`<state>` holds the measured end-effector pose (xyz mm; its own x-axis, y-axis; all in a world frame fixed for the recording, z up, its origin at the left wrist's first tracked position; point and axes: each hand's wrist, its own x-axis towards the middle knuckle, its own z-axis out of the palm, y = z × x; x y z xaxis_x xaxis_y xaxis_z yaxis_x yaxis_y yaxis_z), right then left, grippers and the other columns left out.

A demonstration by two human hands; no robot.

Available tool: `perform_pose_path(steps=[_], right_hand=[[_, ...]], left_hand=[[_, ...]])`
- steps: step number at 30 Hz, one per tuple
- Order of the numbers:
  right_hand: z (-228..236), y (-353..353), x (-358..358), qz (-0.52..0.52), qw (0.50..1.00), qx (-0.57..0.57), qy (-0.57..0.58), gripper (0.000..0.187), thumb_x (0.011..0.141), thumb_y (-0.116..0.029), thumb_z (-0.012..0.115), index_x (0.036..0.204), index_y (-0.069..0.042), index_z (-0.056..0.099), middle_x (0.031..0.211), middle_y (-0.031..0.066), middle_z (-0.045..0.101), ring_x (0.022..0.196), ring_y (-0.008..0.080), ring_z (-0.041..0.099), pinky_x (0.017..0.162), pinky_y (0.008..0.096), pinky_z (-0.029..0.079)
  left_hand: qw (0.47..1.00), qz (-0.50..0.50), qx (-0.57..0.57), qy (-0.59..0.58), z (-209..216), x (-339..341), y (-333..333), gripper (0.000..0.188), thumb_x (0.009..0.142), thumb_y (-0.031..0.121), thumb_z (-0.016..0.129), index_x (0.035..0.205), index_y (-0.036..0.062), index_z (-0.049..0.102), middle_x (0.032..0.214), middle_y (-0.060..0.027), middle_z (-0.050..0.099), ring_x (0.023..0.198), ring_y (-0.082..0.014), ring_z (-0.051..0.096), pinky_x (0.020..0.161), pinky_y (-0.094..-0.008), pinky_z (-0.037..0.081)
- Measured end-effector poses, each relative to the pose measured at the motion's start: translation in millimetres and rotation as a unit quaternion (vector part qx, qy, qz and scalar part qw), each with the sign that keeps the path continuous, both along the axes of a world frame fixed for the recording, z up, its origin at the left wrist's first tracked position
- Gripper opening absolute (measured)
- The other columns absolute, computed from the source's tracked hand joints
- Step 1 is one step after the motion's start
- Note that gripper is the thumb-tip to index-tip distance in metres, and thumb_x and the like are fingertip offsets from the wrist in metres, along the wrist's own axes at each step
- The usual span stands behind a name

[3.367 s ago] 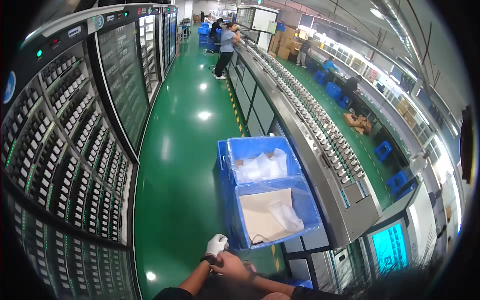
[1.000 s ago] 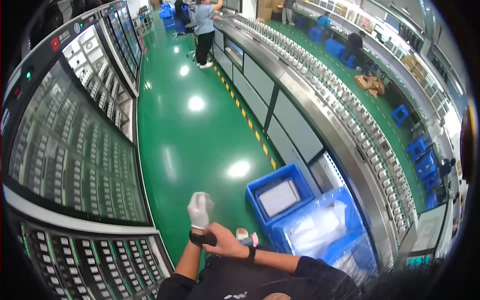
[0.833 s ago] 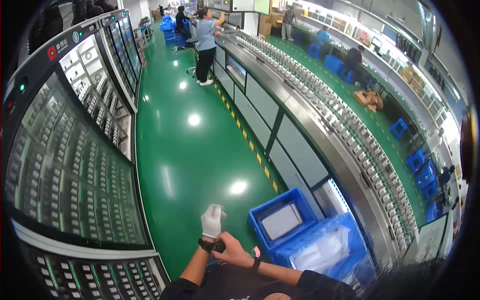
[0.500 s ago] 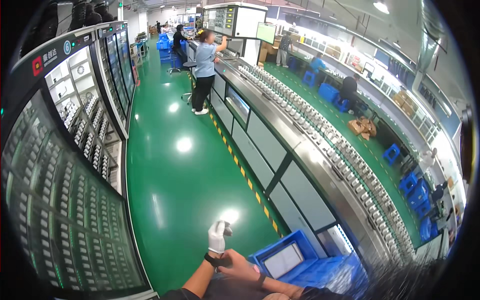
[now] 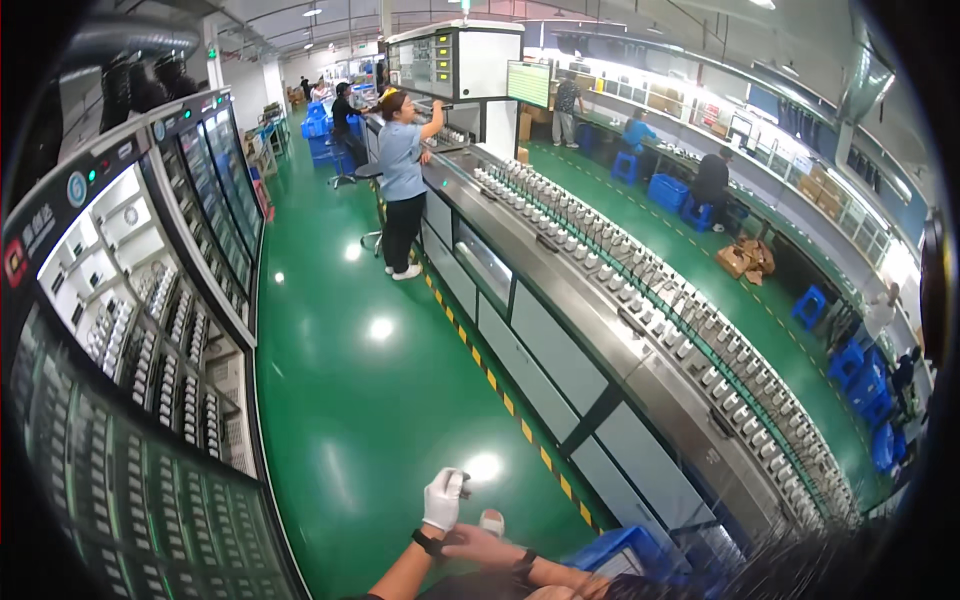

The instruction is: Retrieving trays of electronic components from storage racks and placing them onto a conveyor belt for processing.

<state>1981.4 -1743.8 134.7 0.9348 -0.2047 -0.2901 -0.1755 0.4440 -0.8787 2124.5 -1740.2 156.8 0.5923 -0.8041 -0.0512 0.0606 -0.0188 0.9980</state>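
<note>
A green factory floor (image 5: 320, 420) runs between glass-doored cabinets (image 5: 140, 470) and a long metal counter (image 5: 560, 275) lined with small white devices (image 5: 610, 275). In the foreground, a worker's white-gloved left hand (image 5: 442, 500) is raised, fingers half-curled; whether they grip anything, I cannot tell. A dark wristband (image 5: 428, 542) circles that wrist. The bare right hand (image 5: 480, 546) rests against it, fingers drawn in, their hold on the band unclear. A blue bin (image 5: 640, 545) sits nearby; farther off, a person in a light-blue shirt (image 5: 400, 155) stands at the counter.
</note>
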Motion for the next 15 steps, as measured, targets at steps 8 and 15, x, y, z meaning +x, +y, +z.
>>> perform_pose_path(steps=[8, 15], right_hand=[[32.9, -152.7, 58.9, 0.059, 0.994, -0.072, 0.057, 0.073, 0.099, -0.047, 0.071, 0.145, 0.007, 0.054, 0.14, 0.0172, 0.065, 0.132, 0.0246, 0.06, 0.114, 0.0386, 0.045], [6.1, -261.6, 117.1, 0.067, 0.997, -0.02, 0.041, 0.053, 0.099, -0.026, 0.073, 0.138, 0.007, 0.059, 0.132, 0.0116, 0.068, 0.118, 0.0185, 0.062, 0.106, 0.0353, 0.05]], left_hand=[[0.951, -0.116, 0.055, -0.281, -6.2, 63.5, -138.3, 0.025, 0.106, 0.027, 0.061, 0.101, 0.0053, 0.073, 0.078, -0.0112, 0.073, 0.07, -0.0229, 0.074, 0.066, -0.0352, 0.058], [0.961, -0.133, 0.039, -0.238, -13.8, 120.9, -250.9, 0.025, 0.106, 0.026, 0.061, 0.1, 0.0046, 0.073, 0.078, -0.0107, 0.074, 0.069, -0.0214, 0.073, 0.067, -0.0343, 0.058]])
